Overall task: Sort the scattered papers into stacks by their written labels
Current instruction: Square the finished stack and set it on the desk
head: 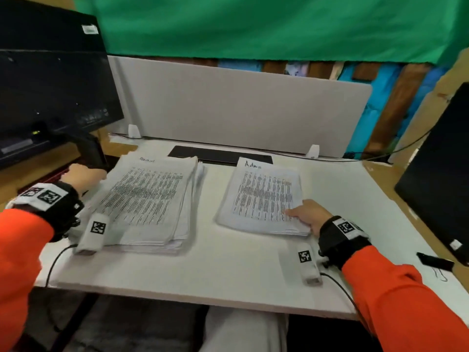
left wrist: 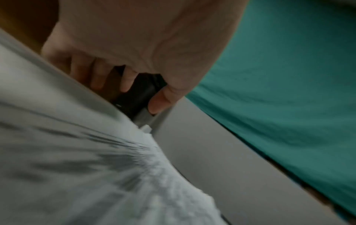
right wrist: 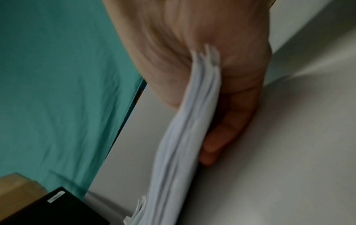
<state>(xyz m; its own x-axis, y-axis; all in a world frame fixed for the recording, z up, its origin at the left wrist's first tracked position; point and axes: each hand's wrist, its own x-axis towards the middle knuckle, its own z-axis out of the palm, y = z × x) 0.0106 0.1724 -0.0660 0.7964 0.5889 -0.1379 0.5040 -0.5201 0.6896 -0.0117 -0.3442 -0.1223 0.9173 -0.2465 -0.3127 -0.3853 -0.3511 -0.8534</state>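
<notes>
backing white desk, grey divider, green curtain

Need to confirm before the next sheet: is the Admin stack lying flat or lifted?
Partly lifted: the right hand grips the Admin stack at its near corner, fingers underneath.

White desk, two paper stacks, black mat behind, binder clip at right

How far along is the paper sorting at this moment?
Mostly done, it seems: two piles lie on the white desk, no loose sheets. The thicker left stack of printed white papers has a blurred label; the left hand is at its far-left edge. The right hand grips the "Admin" stack. Left: probably squaring up.
</notes>
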